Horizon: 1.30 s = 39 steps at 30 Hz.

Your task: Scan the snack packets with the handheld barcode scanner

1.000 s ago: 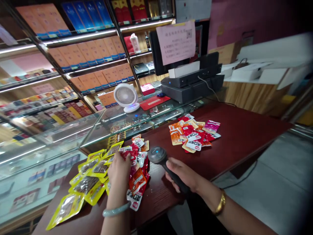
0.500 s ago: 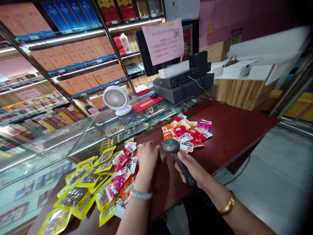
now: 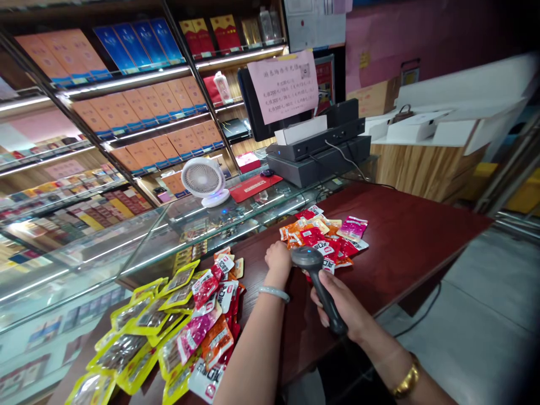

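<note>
Over table (image 3: pixel 415 225), scanner (image 3: pixel 323 288) in right grip (image 3: pixel 348 304)

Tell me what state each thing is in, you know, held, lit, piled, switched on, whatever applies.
Handheld scanner: gripped in the right hand, blue light lit.
Left hand: beside the far packet heap, fingers mostly hidden.
Far packet heap: loose, overlapping.
Yellow-edged packets: piled, overlapping.
Orange packet: lying in the near pile.
Desk fan: standing, base glowing; spinning unclear.
Monitor: partly covered by a pink notice; power unclear.
Shelf lights: on.
</note>
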Available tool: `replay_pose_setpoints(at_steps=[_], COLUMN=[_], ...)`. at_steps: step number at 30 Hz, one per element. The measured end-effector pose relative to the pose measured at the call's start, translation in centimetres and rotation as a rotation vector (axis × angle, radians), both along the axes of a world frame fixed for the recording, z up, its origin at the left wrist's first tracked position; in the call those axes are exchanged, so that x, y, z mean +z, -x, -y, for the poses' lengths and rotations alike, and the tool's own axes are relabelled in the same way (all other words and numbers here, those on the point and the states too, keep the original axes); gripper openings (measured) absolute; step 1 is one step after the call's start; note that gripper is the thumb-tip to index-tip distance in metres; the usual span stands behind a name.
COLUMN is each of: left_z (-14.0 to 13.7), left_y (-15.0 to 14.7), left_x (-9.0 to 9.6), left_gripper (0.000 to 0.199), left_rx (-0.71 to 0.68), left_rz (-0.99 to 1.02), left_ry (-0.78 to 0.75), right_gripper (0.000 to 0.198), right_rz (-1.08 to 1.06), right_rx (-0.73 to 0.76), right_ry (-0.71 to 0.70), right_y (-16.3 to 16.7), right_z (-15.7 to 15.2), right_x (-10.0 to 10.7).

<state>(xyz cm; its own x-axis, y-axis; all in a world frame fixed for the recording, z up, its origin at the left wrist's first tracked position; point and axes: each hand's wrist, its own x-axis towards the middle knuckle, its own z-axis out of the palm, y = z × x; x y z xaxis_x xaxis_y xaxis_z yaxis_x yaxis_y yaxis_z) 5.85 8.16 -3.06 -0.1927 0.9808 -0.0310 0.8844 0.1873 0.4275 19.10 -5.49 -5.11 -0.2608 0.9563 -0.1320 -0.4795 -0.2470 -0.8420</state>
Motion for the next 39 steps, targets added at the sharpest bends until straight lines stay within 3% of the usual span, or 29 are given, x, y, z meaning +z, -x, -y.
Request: replay_pose_setpoints(at_steps=[3,7,14,20,28,31,35,39], left_z=[0.2,1.3,3.8,6.1,11.6,12.9,13.2,12.9], left_y=[1.4,4.2,8.3,11.0,16.5,17.9,19.1,19.1], left_x=[-0.4,-0.2,1.1,2.0,5.4,4.9,2.8,2.3], left_gripper=[0.022,0.017,0.016,0.014,0.026,0.035,0.04,0.043], left_rx=[-0.007,0.114,0.2,0.219,0.451,0.501,0.463,0.454], left_rz=[0.139,0.191,0.282,0.328,-0.031,-0.176,-0.283,-0.376], left_ry=[-0.022,-0.165,-0.279,-0.354,-0.349,-0.301,-0.207,-0.259], right_gripper=[0.052,0.047,0.043,0.043,0.041,0.042,0.043,0.044], right_rz=[0.006,0.025,0.073,0.112,0.159,0.149,0.114,0.107], right_rx=[-0.007,-0.018,0.168,0.227,0.365,0.421,0.457,0.434], right_ry=[0.007,-0.013,-0.037,-0.051,-0.09,-0.11,-0.096,-0.113], right_y=[-0.1,-0.3,1.8,4.5,8.6,10.4,11.7,11.1], right_z=[0.1,0.5,1.5,1.9,2.1,2.1,2.0,1.9], right_x=[-0.2,0.1,1.4,1.9,3.1,3.3,3.2,2.9])
